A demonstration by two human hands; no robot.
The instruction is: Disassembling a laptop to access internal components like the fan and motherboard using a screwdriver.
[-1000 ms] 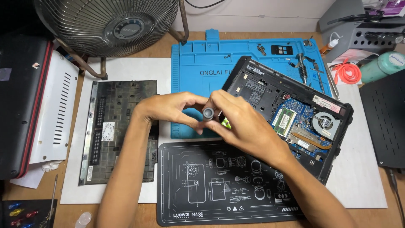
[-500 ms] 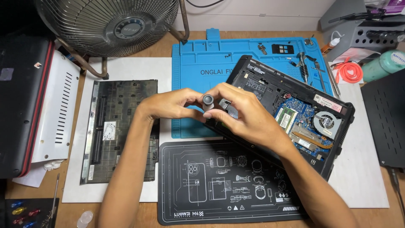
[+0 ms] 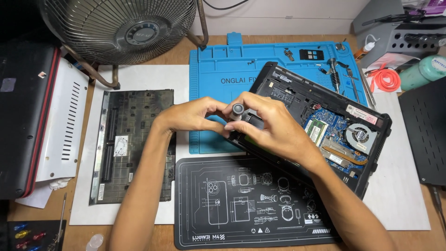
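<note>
Both hands (image 3: 232, 122) gripping upright grey round-capped screwdriver (image 3: 237, 111), over opened laptop (image 3: 334, 130)

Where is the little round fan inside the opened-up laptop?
In the head view, the small round fan sits at the right end of the open laptop, beside the blue circuit board and to the right of the person's right hand.

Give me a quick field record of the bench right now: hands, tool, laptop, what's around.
left hand: fingertips on the screwdriver, near its cap
right hand: wrapped around the screwdriver, over the laptop's left edge
screwdriver: upright, round grey cap facing the camera
opened laptop: base exposed, blue board and fan visible
blue mat: under the laptop
black mat: nearer the camera
removed cover panel: left, on white sheet
</note>
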